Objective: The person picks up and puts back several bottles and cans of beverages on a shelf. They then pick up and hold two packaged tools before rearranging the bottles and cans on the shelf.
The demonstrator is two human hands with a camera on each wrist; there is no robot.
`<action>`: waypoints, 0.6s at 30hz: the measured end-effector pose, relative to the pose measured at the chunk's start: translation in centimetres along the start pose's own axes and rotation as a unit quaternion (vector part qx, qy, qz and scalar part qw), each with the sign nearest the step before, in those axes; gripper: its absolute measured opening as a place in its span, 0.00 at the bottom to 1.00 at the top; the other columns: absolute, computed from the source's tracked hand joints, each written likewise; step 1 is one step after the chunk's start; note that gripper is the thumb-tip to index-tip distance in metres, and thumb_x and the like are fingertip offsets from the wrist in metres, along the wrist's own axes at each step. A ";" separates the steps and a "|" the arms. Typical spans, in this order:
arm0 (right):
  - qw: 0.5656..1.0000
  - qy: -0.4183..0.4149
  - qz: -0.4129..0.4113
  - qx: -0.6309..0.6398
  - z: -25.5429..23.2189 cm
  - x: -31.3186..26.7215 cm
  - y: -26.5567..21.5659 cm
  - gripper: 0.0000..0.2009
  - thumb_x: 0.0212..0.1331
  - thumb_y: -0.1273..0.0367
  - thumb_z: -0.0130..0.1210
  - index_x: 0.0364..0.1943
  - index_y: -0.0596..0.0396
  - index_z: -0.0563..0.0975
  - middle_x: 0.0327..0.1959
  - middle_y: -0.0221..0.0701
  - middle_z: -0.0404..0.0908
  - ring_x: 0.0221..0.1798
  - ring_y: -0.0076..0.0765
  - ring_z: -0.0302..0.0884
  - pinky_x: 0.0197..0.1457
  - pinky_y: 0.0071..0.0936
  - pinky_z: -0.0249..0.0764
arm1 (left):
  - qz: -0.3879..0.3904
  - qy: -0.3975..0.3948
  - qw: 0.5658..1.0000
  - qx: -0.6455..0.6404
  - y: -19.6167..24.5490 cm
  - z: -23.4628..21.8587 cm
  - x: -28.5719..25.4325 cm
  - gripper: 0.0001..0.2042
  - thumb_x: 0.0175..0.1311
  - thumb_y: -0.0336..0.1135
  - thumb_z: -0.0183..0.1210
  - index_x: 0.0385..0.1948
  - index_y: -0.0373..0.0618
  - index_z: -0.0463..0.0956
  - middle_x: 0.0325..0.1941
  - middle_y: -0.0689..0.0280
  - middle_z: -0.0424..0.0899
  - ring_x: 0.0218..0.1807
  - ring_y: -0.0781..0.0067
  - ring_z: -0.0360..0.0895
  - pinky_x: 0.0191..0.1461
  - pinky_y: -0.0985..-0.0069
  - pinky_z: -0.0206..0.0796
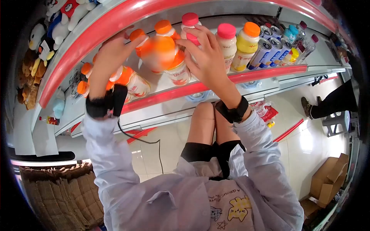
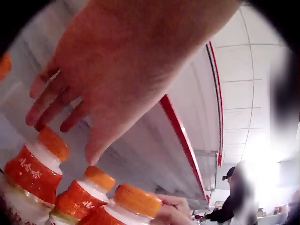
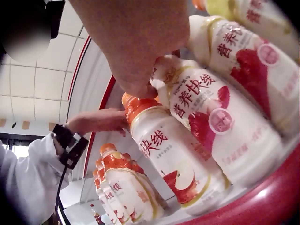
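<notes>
In the head view, my left hand (image 1: pixel 112 54) reaches over the shelf with its fingertips beside an orange-capped milk drink bottle (image 1: pixel 137 35). Its fingers are spread above several orange-capped bottles (image 2: pixel 40 171) in the left wrist view. My right hand (image 1: pixel 206 56) stands between the front orange-capped bottle (image 1: pixel 179 72) and the pink-capped bottles (image 1: pixel 226 42), its fingers loosely bent. One fingertip rests at the orange shoulder of a bottle (image 3: pixel 176 157) in the right wrist view; the other fingers are mostly hidden. A blurred patch covers part of the front bottle's top.
Right of the hands stand a yellow bottle (image 1: pixel 246 44), several blue-and-silver cans (image 1: pixel 260 54) and smaller bottles (image 1: pixel 291 32). A red rail (image 1: pixel 266 74) edges the shelf. Plush toys (image 1: pixel 38 48) hang at the left. Another person (image 2: pixel 234 201) stands far off.
</notes>
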State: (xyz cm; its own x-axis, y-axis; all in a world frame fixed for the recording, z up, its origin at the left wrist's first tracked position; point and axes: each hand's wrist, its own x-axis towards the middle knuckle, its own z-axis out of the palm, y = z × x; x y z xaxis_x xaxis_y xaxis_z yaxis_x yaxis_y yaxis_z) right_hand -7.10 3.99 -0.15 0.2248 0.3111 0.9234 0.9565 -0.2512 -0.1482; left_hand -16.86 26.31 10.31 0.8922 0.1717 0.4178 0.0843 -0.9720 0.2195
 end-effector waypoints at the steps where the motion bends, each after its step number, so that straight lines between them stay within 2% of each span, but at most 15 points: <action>1: 1.000 -0.001 0.000 0.000 0.0 0.1 0.1 0.16 0.45 0.75 0.57 0.43 0.48 0.77 0.54 0.32 0.72 0.61 0.46 0.65 0.55 0.40 0.68 | 0.018 0.002 1.000 0.007 -0.7 1.3 1.2 0.22 0.60 0.49 0.60 0.46 0.38 0.75 0.41 0.55 0.80 0.42 0.67 0.77 0.45 0.70 0.68; 2: 1.000 -0.002 0.001 0.000 -0.1 0.2 0.1 0.16 0.45 0.75 0.57 0.43 0.48 0.78 0.54 0.31 0.72 0.61 0.46 0.65 0.55 0.40 0.68 | 0.036 0.003 0.999 0.015 -1.4 2.5 2.3 0.22 0.60 0.50 0.59 0.45 0.38 0.75 0.41 0.55 0.80 0.41 0.66 0.77 0.45 0.70 0.68; 3: 1.000 -0.005 0.006 0.006 -0.1 0.2 0.1 0.16 0.46 0.75 0.57 0.43 0.48 0.78 0.55 0.31 0.72 0.61 0.46 0.65 0.55 0.40 0.68 | 0.040 -0.040 0.997 0.059 -1.9 2.8 3.4 0.21 0.60 0.49 0.60 0.44 0.38 0.76 0.40 0.56 0.80 0.40 0.64 0.78 0.46 0.70 0.69; 6: 1.000 -0.014 0.022 0.017 -0.3 0.0 0.0 0.17 0.46 0.74 0.57 0.44 0.48 0.78 0.55 0.31 0.71 0.62 0.45 0.64 0.55 0.40 0.68 | 0.039 0.000 0.998 0.052 -2.5 3.0 3.0 0.21 0.59 0.48 0.61 0.44 0.38 0.75 0.40 0.56 0.81 0.41 0.64 0.79 0.47 0.70 0.70; 9: 0.999 -0.016 0.021 0.022 0.0 0.0 0.1 0.17 0.47 0.74 0.57 0.44 0.47 0.78 0.56 0.31 0.70 0.63 0.45 0.63 0.55 0.41 0.67 | -0.044 -0.027 0.998 -0.032 -4.7 1.3 2.0 0.19 0.56 0.45 0.63 0.43 0.42 0.76 0.42 0.58 0.82 0.45 0.61 0.80 0.50 0.69 0.69; 12: 0.999 -0.016 0.022 0.023 0.1 -0.1 0.1 0.17 0.46 0.74 0.57 0.45 0.47 0.77 0.56 0.31 0.70 0.63 0.45 0.62 0.55 0.41 0.67 | -0.071 -0.011 0.997 -0.037 -7.2 0.3 1.2 0.18 0.55 0.45 0.63 0.42 0.42 0.77 0.41 0.59 0.82 0.45 0.64 0.80 0.51 0.70 0.69; 13: 1.000 -0.011 0.017 0.021 0.1 0.0 0.1 0.17 0.46 0.74 0.57 0.45 0.48 0.77 0.56 0.31 0.70 0.63 0.45 0.62 0.55 0.41 0.67 | -0.065 -0.019 0.997 0.044 -7.6 0.0 0.9 0.20 0.60 0.47 0.61 0.48 0.43 0.76 0.41 0.57 0.81 0.42 0.66 0.80 0.42 0.73 0.73; 16: 1.000 -0.010 0.007 0.016 0.1 0.1 0.2 0.17 0.46 0.75 0.57 0.44 0.49 0.77 0.56 0.31 0.70 0.63 0.45 0.63 0.55 0.41 0.67 | -0.126 -0.062 0.989 0.048 -7.7 -0.4 0.4 0.21 0.61 0.47 0.60 0.50 0.42 0.76 0.44 0.56 0.82 0.46 0.64 0.79 0.46 0.71 0.72; 18: 1.000 -0.012 0.012 0.022 -0.1 0.1 0.1 0.17 0.46 0.76 0.56 0.44 0.49 0.77 0.55 0.32 0.71 0.62 0.47 0.64 0.56 0.42 0.67 | -0.057 -0.038 0.996 0.059 -8.5 0.1 0.5 0.21 0.61 0.46 0.60 0.50 0.43 0.76 0.46 0.55 0.81 0.49 0.61 0.79 0.50 0.70 0.70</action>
State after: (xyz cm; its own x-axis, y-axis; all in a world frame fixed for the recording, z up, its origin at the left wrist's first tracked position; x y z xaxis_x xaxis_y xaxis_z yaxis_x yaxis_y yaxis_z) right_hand -6.99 3.94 -0.06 0.2516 0.3266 0.9110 0.9580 -0.2180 -0.1864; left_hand -17.07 34.60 8.55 0.9042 0.2742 0.3274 0.2353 -0.9597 0.1540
